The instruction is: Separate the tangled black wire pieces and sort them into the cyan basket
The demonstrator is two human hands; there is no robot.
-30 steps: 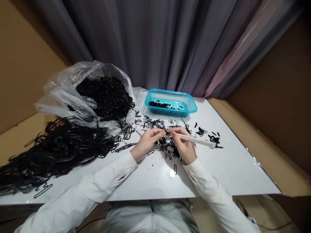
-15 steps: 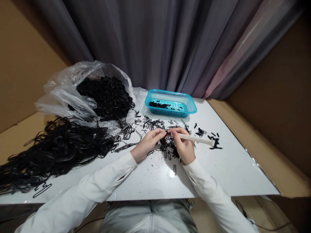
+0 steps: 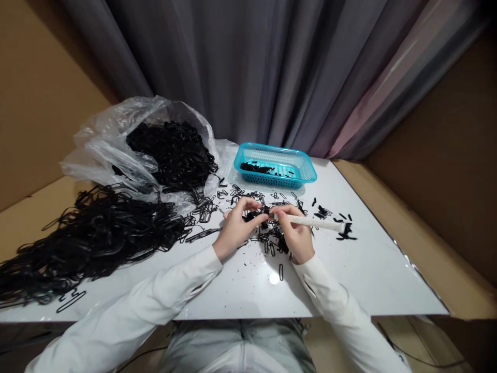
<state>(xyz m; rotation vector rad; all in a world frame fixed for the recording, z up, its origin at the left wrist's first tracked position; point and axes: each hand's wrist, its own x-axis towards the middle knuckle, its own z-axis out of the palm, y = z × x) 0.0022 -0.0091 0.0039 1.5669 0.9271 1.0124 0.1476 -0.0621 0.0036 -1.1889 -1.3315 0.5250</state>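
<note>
My left hand (image 3: 233,228) is curled, its thumb and fingers closed around a small black piece (image 3: 265,210) whose shape is partly hidden. My right hand (image 3: 297,235) grips a long, flat white stick-like tool (image 3: 320,223) near one end. That darker end meets the black piece at my left fingertips, while the other end points right. I cannot make out what kind of tool it is. Under and around both hands lie many small black loops (image 3: 272,249), apparently rubber or plastic. One single loop (image 3: 281,272) rests nearer to me.
Behind my hands stands a blue perforated basket (image 3: 306,178) with short black pieces inside. At the left, a clear plastic bag (image 3: 97,137) spills black loops beside a big tangled heap (image 3: 104,233). Short black pieces (image 3: 347,233) are scattered on the white table (image 3: 380,274) at the right.
My left fingers have lifted and spread from a close pinch into a wider curl around the black piece. My right hand and the white tool have hardly moved. The view has shifted slightly.
</note>
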